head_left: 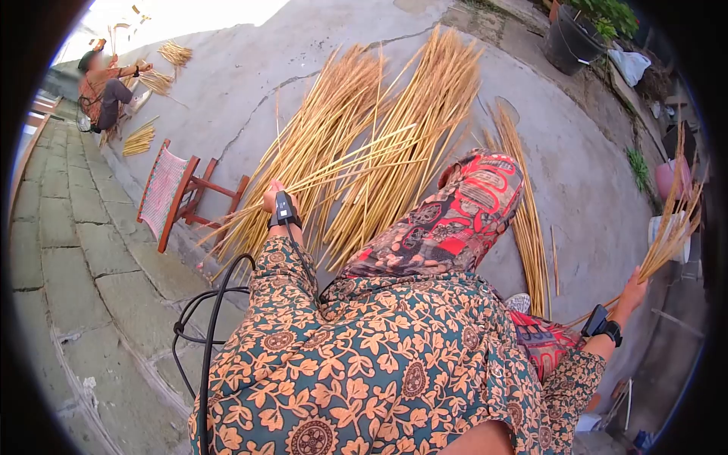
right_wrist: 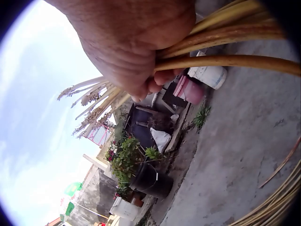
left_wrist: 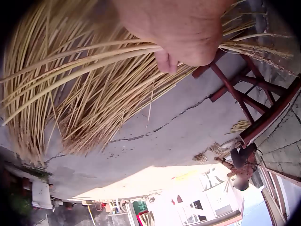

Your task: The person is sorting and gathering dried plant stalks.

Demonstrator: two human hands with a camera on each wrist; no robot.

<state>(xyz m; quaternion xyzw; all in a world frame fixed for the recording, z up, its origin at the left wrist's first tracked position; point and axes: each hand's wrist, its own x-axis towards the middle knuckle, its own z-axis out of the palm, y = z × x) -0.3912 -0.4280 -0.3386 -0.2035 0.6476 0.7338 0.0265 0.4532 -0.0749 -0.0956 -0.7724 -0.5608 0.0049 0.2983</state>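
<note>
My left hand (head_left: 277, 199) grips a few long yellow stalks (head_left: 341, 161), held above two large bundles of stalks (head_left: 409, 163) lying on the concrete; in the left wrist view the fingers of the left hand (left_wrist: 176, 33) curl round the stalks (left_wrist: 89, 60). Out to the far right, my right hand (head_left: 631, 294) holds another bunch of stalks (head_left: 667, 243) with feathery heads pointing up and away. The right wrist view shows that hand (right_wrist: 136, 42) closed round several stalks (right_wrist: 225, 37). A narrower bundle (head_left: 527, 220) lies right of my knee.
A wooden folding stool (head_left: 178, 186) stands at the left, with a black cable (head_left: 203, 356) near my left arm. Another person (head_left: 102, 91) sits at the far left beside small piles of stalks (head_left: 140, 138). Black pot (head_left: 570, 42) and pink bucket (head_left: 673, 180) line the right side.
</note>
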